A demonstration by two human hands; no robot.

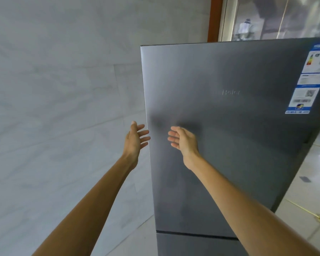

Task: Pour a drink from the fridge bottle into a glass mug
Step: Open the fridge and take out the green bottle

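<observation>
A tall dark grey fridge [229, 126] stands before me with its upper door closed. My left hand [136, 138] is open, fingers spread, right at the door's left edge at about mid height. My right hand [183, 138] is open too, held in front of the door panel a little right of that edge, casting a shadow on the metal. Neither hand holds anything. No bottle or glass mug is in view.
A pale marbled tile wall [63, 108] runs close along the fridge's left side. Blue and white labels [308, 78] are stuck on the door's upper right. A seam [196, 234] splits upper and lower doors. Light floor tiles [307, 191] lie to the right.
</observation>
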